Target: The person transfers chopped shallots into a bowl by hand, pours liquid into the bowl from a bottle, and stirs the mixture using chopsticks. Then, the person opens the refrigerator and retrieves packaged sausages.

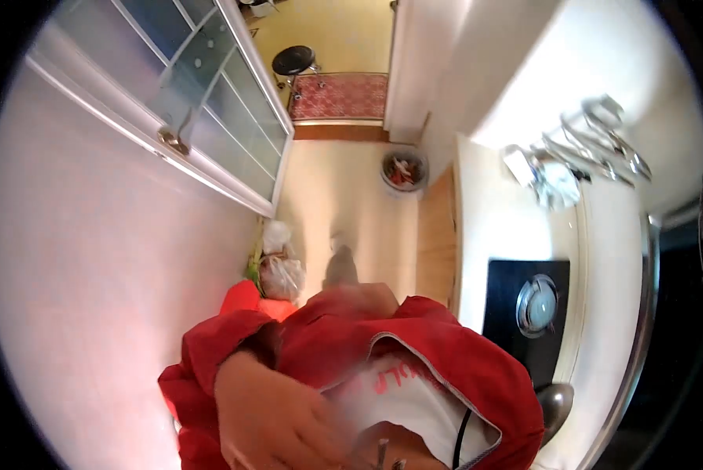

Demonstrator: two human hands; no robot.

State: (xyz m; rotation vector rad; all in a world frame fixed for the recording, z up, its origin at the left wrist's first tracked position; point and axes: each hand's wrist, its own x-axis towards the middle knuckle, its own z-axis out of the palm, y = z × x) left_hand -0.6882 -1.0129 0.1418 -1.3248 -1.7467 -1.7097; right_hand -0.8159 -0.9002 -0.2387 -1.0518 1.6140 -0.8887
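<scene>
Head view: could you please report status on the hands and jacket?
Left hand at chest, grip unclear; right hand indistinct. Red jacket open in front, white shirt showing. Plastic bag on floor, left side.

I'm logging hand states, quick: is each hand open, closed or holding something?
Left hand: back toward camera, fingertips unclear; grip cannot be told.
Right hand: not clearly distinguishable; cannot be told.

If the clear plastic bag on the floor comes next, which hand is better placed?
Probably the left hand: it shows in front of the red jacket, on the same side as the clear plastic bag. The right hand cannot be made out clearly.
</scene>
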